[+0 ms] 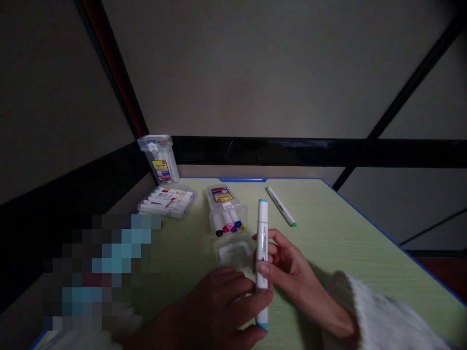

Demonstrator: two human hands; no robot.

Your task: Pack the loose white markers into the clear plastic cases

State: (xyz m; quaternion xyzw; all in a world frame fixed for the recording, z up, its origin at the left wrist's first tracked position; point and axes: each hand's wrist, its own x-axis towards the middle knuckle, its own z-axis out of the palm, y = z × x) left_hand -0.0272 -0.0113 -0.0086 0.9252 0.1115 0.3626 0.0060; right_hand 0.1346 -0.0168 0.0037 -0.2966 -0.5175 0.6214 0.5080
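Observation:
A white marker with light blue ends [261,243] stands nearly upright between my two hands. My right hand [288,265] is closed on its middle, thumb in front and fingers behind. Lower down, my left hand [226,306] grips the same marker near its bottom end. Just beyond lies a clear plastic case [223,206] on its side, its mouth facing me, with several markers [229,221] showing black, red, pink, purple, blue and yellow ends. Its clear lid [235,250] rests open in front, partly hidden by my left hand.
A white marker with green ends [280,206] lies at the right on the pale green table [350,238]. At the back left stands another clear marker case [160,158], with a flat pack of markers [168,200] before it. A pixelated patch covers the left side. Walls close in behind.

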